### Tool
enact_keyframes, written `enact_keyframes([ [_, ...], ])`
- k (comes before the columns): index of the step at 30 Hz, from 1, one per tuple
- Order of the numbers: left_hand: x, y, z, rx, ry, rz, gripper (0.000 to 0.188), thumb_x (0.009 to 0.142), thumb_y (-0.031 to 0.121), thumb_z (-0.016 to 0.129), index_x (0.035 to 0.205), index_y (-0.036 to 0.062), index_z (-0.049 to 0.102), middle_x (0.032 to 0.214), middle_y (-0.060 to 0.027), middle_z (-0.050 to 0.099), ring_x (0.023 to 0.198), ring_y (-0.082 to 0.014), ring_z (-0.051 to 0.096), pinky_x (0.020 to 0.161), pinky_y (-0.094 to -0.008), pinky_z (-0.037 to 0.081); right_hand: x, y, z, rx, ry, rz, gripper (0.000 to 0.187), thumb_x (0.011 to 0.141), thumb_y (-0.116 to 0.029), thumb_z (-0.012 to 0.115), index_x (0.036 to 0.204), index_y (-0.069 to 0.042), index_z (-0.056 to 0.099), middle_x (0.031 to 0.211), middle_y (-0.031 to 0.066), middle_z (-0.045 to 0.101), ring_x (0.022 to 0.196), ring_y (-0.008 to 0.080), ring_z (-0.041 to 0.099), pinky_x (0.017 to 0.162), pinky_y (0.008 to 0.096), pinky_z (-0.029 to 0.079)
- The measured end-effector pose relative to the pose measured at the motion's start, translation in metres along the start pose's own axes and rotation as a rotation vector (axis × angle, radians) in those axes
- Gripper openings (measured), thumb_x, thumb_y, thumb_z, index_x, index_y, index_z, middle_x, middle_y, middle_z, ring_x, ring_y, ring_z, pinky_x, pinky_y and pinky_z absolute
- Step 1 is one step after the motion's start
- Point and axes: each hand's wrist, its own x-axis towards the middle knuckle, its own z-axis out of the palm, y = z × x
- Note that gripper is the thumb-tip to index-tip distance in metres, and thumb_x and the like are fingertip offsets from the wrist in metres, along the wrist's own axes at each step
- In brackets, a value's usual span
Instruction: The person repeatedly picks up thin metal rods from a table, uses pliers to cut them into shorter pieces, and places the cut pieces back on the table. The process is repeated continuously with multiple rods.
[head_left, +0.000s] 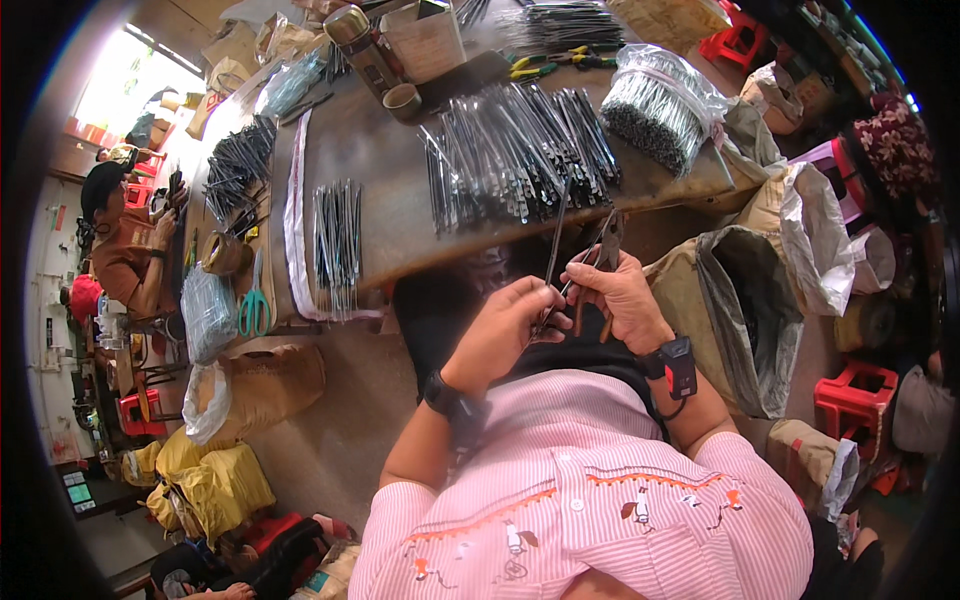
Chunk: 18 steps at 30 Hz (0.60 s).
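— Nearest was the pink striped shirt [590, 500]; above it, what did the hands do?
— The left hand [505, 335] pinched a thin metal strip [556, 240] standing over the lap, just short of the table [400, 190]. The right hand [625, 300] was wrapped around pliers [603, 250].
— Any advice?
— I'd have kept the strip steady and bitten squarely, close to the fingers.

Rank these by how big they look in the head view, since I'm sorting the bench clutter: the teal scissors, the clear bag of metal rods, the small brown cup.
1. Clear bag of metal rods, plainly largest.
2. Teal scissors.
3. Small brown cup, smallest. It sits farther from the camera than the scissors, so that gap is less sure.
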Motion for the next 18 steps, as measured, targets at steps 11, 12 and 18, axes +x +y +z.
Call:
enact_keyframes([
  [11, 0.016, -0.018, -0.015, -0.025, 0.104, -0.005, 0.011, 0.086, 0.011, 0.066, 0.09, 0.0087, 0.056, 0.075, 0.0001, 0.059, 0.056, -0.0066, 0.052, 0.046, -0.0176, 0.037, -0.003, 0.01, 0.0, -0.06, 0.004, -0.066, 0.018, 0.086, -0.014, 0.068, 0.093, 0.001, 0.062, 0.079, 0.0113, 0.066, 0.067, 0.0171, 0.063, 0.062, 0.0271, 0.053],
  [12, 0.017, -0.019, -0.017, -0.015, 0.119, 0.014, 0.011, 0.086, 0.01, 0.066, 0.091, 0.008, 0.057, 0.075, 0.0002, 0.06, 0.054, -0.0061, 0.051, 0.045, -0.0173, 0.036, -0.003, 0.011, -0.003, 0.007, 0.039, -0.027, 0.02, 0.087, -0.017, 0.066, 0.092, 0.002, 0.062, 0.08, 0.0123, 0.066, 0.069, 0.0183, 0.064, 0.064, 0.0277, 0.053],
  [18, 0.013, -0.015, -0.023, 0.05, 0.117, 0.082, 0.018, 0.086, 0.007, 0.065, 0.103, 0.0032, 0.063, 0.077, -0.0003, 0.062, 0.054, -0.0043, 0.049, 0.045, -0.0171, 0.034, 0.001, 0.011, -0.032, 0.582, 0.161, 0.173, 0.03, 0.089, -0.022, 0.05, 0.092, 0.005, 0.063, 0.102, 0.0235, 0.064, 0.09, 0.0341, 0.065, 0.077, 0.0339, 0.055],
])
